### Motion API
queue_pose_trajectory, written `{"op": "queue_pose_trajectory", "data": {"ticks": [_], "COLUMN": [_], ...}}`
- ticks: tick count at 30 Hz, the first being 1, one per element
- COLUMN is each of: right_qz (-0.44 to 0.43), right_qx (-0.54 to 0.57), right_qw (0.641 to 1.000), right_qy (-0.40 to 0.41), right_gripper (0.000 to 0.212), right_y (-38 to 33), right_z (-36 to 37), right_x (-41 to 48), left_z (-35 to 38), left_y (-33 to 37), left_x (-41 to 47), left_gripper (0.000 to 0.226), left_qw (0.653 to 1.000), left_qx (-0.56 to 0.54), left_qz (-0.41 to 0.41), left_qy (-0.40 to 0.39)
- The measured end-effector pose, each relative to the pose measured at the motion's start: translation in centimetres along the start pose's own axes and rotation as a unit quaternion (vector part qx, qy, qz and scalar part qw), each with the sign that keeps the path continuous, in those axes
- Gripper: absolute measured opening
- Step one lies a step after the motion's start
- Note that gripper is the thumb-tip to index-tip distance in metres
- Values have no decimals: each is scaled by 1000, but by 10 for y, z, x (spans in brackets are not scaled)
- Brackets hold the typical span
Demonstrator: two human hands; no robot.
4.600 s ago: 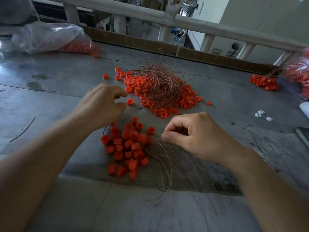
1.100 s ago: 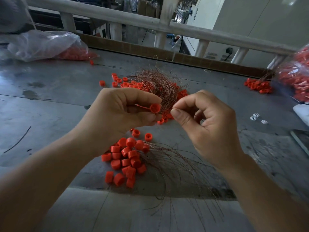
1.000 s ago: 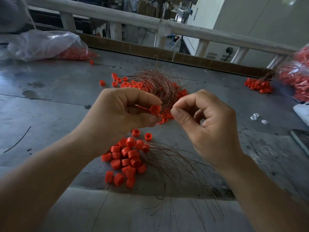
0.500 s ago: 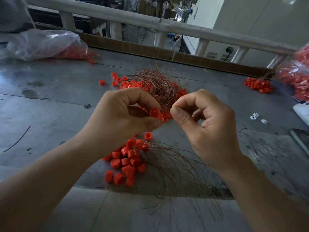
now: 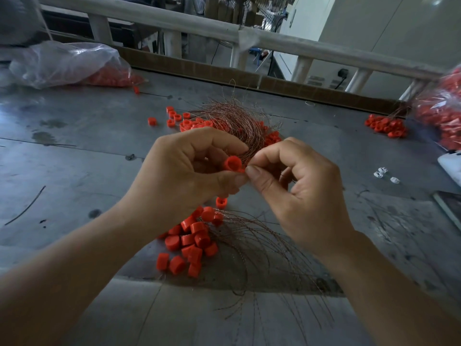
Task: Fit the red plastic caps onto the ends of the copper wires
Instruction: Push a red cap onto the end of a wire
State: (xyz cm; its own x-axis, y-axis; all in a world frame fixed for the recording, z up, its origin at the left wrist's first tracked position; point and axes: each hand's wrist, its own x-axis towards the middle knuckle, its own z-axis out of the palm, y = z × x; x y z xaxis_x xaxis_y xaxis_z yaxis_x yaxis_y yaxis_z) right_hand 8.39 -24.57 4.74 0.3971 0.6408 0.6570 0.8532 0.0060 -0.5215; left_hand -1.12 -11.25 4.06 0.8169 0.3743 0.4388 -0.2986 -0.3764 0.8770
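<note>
One grey, scuffed metal tabletop [image 5: 74, 171] fills the view, bounded at its far edge by a strip of brown cardboard [image 5: 199, 68] and a pale round-barred railing [image 5: 174, 21]; beyond these stand pale wall panels [image 5: 374, 33]. A clear plastic bag of red caps [image 5: 62, 63] lies at the far left, and a second clear bag of red caps [image 5: 444, 113] lies at the far right, with a small heap of red caps [image 5: 385, 126] just beside it. At the far centre lies a curved tangle of thin copper wires [image 5: 237, 118] among red caps. Nearer the person, a loose pile of short red plastic cylinder caps [image 5: 192, 240] touches a fan of bare copper strands [image 5: 262, 245] that spreads toward the near edge. Three small white pieces [image 5: 381, 171] lie well apart at the right. Both hands are raised above the near pile. The left hand [image 5: 182, 181] is curled, its thumb and forefinger gripping a single red plastic cap [image 5: 232, 164], whose open mouth faces up and toward the right hand. The right hand [image 5: 294, 193] is also curled, its thumb and forefinger pressed tip to tip just beside the cap's mouth; whether a wire lies between them cannot be told, any strand being too fine to see.
</note>
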Motion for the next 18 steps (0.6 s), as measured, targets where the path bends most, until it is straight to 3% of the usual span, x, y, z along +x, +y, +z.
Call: {"op": "queue_pose_trajectory", "data": {"ticks": [18], "right_qz": [22], "right_qx": [-23], "right_qw": [999], "right_qy": [33], "right_gripper": [8], "right_y": [3], "right_z": [-7], "right_x": [2], "left_z": [-3], "left_y": [2], "left_x": [1], "left_gripper": [31], "left_qw": [980], "left_qx": [-186], "left_qz": [-49], "left_qy": [-56]}}
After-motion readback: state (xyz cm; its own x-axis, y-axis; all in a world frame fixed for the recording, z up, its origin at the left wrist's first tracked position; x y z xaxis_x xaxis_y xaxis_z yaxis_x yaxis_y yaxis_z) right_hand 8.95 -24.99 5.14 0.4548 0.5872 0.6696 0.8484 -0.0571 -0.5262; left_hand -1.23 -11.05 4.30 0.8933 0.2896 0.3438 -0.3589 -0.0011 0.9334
